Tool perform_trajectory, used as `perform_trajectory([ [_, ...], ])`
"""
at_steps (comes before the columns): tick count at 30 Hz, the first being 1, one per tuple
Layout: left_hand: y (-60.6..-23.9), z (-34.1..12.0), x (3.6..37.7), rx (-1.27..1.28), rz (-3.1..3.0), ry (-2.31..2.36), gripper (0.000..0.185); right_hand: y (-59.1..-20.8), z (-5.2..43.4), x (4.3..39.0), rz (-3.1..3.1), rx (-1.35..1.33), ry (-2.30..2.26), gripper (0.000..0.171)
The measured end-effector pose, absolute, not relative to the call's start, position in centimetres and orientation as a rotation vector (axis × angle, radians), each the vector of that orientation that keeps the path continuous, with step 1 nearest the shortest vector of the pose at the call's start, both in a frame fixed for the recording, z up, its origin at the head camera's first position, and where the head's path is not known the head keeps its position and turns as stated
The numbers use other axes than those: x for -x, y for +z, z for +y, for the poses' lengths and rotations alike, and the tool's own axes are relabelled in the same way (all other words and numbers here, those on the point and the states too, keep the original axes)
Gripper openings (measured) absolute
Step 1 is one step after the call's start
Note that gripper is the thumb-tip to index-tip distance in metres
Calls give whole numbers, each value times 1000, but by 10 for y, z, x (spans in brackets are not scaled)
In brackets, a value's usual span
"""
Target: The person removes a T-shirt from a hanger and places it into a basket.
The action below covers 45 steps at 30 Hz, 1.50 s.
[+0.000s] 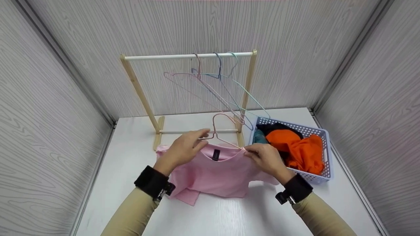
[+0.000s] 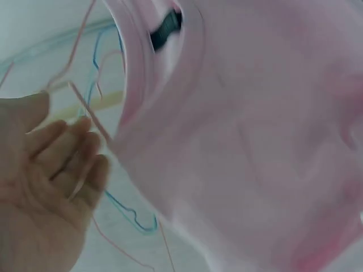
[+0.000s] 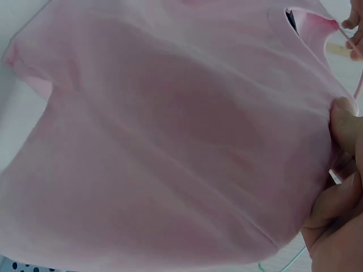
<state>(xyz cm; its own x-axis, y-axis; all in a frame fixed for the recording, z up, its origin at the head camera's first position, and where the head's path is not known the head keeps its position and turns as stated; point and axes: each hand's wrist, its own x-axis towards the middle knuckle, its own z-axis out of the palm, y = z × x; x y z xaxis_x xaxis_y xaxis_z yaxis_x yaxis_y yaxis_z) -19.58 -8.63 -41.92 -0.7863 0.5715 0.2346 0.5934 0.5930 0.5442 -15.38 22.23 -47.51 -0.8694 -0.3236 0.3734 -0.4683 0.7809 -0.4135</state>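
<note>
A pink T-shirt [image 1: 220, 177] with a dark neck label hangs in front of me, one sleeve fold drooping at the lower left. A pink wire hanger [image 1: 226, 141] runs into its neckline, with the hook standing above the collar. My right hand [image 1: 266, 159] pinches the shirt at the right shoulder beside the hanger's arm; the right wrist view shows thumb and fingers on the cloth [image 3: 187, 141]. By the hanger's neck, my left hand [image 1: 183, 147] has its fingers loosely extended around the hanger's left arm. Whether it touches the wire I cannot tell.
Behind the shirt stands a wooden rack with a white rail [image 1: 157, 57]. Pink, blue and mint hangers [image 1: 251, 95] hang from it. A lavender perforated basket [image 1: 325, 144] at the right holds orange, black and teal clothes [image 1: 305, 150]. Grey wood-grain walls surround the white table [image 1: 124, 170].
</note>
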Motion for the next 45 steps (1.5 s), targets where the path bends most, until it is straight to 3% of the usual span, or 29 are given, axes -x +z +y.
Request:
perform_trajectory([
  [7,-426,-62,193,1041,-2733,-1195,23,-478,217,154,-2603,-660,839,17],
  [15,-435,-77,198,906,-2583,-1196,19,-483,235,154,-2548,-612,894,13],
  [32,-437,-106,200,925,-2405,-1395,19,-494,265,154,-2562,-586,911,20],
  [45,-422,-94,195,781,-2544,-1467,26,-499,239,146,-2572,-486,1031,13],
])
